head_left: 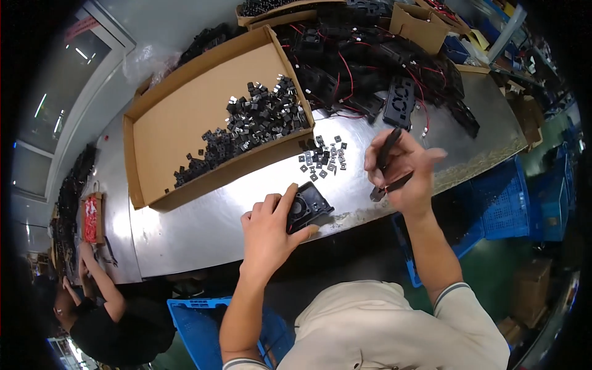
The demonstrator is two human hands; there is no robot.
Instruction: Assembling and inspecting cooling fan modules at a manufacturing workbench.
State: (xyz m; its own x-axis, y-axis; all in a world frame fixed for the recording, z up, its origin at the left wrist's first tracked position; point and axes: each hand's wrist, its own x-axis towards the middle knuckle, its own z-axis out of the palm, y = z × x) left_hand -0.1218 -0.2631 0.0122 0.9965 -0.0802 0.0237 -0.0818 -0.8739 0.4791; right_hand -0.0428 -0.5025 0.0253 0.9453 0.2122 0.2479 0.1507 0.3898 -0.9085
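Note:
A black plastic housing with a round fan (302, 206) lies at the near edge of the metal table. My left hand (270, 225) grips it from the left, fingers over its far side and thumb at its near side. Raised over the table's edge to the right, my right hand (407, 172) is closed on a black-handled tool like pliers (388, 148); its short head points down and left. Several small black and metal square parts (322, 158) lie loose on the table between my hands, farther off.
A shallow cardboard box (179, 105) holds a heap of small black parts (259, 114). Black fan housings with red wires (364, 55) are piled at the back right. Blue crates (502, 200) stand beside the table. At the left, another person (117, 320) reaches toward a red-filled box (91, 219).

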